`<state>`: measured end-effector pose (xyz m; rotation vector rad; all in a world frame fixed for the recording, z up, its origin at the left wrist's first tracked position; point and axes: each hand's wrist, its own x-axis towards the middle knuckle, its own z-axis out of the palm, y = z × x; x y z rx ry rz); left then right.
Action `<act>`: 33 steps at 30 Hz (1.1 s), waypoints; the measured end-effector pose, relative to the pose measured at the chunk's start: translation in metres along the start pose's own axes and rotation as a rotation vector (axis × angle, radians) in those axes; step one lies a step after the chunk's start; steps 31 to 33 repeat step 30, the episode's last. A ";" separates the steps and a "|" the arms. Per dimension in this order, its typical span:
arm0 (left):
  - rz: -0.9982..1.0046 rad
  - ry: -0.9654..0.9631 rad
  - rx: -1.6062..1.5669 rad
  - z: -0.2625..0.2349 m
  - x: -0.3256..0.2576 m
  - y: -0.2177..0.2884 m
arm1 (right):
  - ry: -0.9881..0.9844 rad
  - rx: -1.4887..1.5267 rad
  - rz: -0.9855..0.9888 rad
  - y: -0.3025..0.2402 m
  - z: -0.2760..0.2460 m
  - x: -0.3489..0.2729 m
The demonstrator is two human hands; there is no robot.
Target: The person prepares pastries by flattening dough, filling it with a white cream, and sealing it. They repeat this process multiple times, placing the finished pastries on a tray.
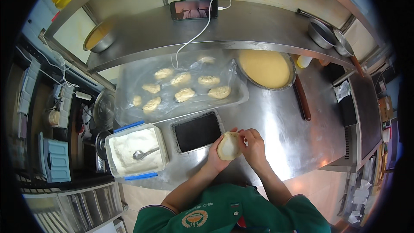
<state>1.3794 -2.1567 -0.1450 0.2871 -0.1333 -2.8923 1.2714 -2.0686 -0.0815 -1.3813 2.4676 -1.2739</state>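
Observation:
My left hand (216, 157) cups a round, pale piece of dough (233, 135) above the steel table's front edge. White filling lies in the hollow of the dough. Fingers of my right hand (253, 145) pinch the dough's right rim. Just left of my hands sits a shallow rectangular tray (177, 139) with a black surface inside. Farther left is a clear tub (165, 155) with blue side clips, holding white powder and a metal spoon (145, 153).
Behind lies a plastic-covered tray (129, 75) with several dough lumps (184, 95). A large bowl (294, 77) of yellow mixture stands right of it, beside a brown handle (302, 99). A phone (194, 9) with a white cable rests on the overhead shelf (250, 26).

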 end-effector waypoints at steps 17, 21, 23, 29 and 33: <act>-0.016 0.145 0.099 -0.016 0.019 -0.003 | -0.030 0.134 0.073 0.016 -0.009 0.001; -0.069 0.243 0.041 -0.021 0.016 -0.001 | -0.131 0.079 0.110 0.029 -0.006 -0.007; -0.084 0.227 0.044 -0.020 0.015 -0.005 | -0.127 0.037 0.080 0.027 -0.007 -0.007; -0.079 0.245 0.136 -0.018 0.014 -0.011 | -0.123 0.180 0.120 0.027 -0.003 -0.007; -0.078 0.243 0.136 -0.018 0.015 -0.011 | -0.187 0.235 0.303 0.022 -0.007 -0.006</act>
